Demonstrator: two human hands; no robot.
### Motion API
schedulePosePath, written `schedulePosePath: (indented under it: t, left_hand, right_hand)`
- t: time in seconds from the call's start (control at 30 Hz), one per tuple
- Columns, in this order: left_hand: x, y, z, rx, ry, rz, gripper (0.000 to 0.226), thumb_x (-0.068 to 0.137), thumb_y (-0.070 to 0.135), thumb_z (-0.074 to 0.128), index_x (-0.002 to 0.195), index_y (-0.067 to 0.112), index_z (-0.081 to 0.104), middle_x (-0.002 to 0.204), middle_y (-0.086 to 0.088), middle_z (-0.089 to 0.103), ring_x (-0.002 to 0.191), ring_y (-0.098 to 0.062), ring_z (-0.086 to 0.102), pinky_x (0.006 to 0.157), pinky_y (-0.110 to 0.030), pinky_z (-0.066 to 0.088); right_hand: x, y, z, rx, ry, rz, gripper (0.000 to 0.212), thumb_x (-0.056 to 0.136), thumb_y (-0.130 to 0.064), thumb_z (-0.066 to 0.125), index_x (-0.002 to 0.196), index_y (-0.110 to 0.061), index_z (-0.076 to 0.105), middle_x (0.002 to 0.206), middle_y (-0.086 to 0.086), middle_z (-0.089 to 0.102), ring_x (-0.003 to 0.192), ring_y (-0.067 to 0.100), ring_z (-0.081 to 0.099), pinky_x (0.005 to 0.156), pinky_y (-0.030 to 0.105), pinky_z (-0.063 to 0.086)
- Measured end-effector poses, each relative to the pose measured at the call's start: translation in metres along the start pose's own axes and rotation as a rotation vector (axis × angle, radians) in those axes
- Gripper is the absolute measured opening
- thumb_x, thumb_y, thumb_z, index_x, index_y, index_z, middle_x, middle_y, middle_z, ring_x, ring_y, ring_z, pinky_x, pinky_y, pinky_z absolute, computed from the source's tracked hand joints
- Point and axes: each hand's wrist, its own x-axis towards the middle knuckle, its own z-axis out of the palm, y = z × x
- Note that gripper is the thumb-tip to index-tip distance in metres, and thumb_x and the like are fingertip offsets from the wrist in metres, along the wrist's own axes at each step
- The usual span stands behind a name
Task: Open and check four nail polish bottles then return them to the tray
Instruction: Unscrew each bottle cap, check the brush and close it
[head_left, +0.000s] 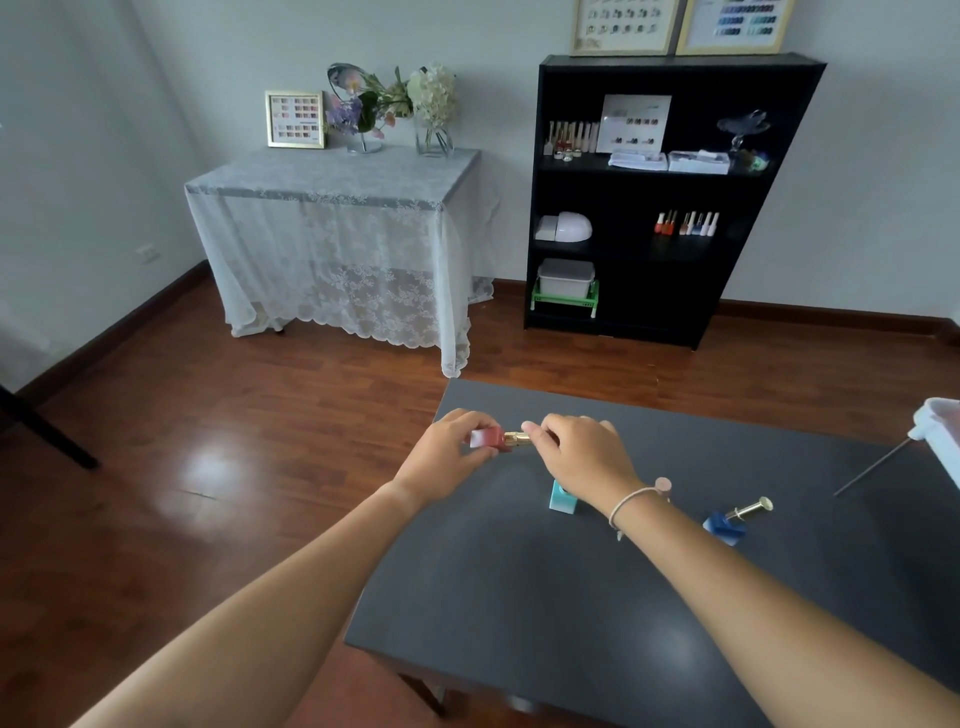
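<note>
My left hand (447, 457) grips a red-and-white nail polish bottle (487, 437) held sideways above the far left part of the dark table (571, 597). My right hand (582, 454) pinches its gold cap (518, 439). A teal-and-white bottle (562, 499) stands on the table, partly hidden under my right wrist. A blue-and-white bottle (724, 526) lies on its side further right, its gold cap (750, 509) pointing right. The white tray (943, 441) shows only as a corner at the right edge.
A thin metal rod (872, 467) slants down from the tray corner. Beyond the table are wood floor, a lace-covered side table (337, 234) with flowers, and a black shelf (665, 197) holding more polish bottles and boxes.
</note>
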Motion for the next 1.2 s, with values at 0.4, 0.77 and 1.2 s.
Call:
schedulePosePath:
  t: [0.4, 0.77, 1.2]
  left_hand:
    - [-0.006, -0.006, -0.002, -0.013, -0.012, -0.01, 0.015, 0.082, 0.016, 0.065, 0.095, 0.023, 0.062, 0.098, 0.006, 0.062, 0.093, -0.012, 0.055, 0.081, -0.016, 0.043]
    - [-0.009, -0.012, 0.005, -0.038, -0.033, -0.062, 0.016, 0.084, 0.018, 0.063, 0.099, 0.021, 0.061, 0.102, 0.001, 0.067, 0.096, -0.015, 0.055, 0.089, -0.03, 0.046]
    - [-0.064, -0.056, 0.037, 0.417, -0.27, -0.284, 0.062, 0.082, 0.042, 0.06, 0.136, 0.021, 0.039, 0.148, -0.001, 0.032, 0.133, -0.025, 0.031, 0.109, -0.038, 0.033]
  right_hand:
    - [0.001, -0.002, 0.004, -0.002, -0.002, -0.052, 0.038, 0.092, -0.046, 0.039, 0.07, -0.017, 0.05, 0.066, -0.004, 0.054, 0.074, 0.025, 0.057, 0.08, 0.04, 0.037]
    - [0.007, -0.001, 0.007, -0.01, -0.036, -0.123, 0.021, 0.091, -0.032, 0.048, 0.082, -0.014, 0.054, 0.069, -0.01, 0.05, 0.075, 0.025, 0.054, 0.083, 0.038, 0.034]
    - [0.021, -0.006, 0.041, -0.245, -0.169, -0.137, 0.025, 0.09, -0.038, 0.046, 0.093, -0.016, 0.058, 0.103, 0.004, 0.068, 0.098, 0.027, 0.056, 0.086, 0.038, 0.032]
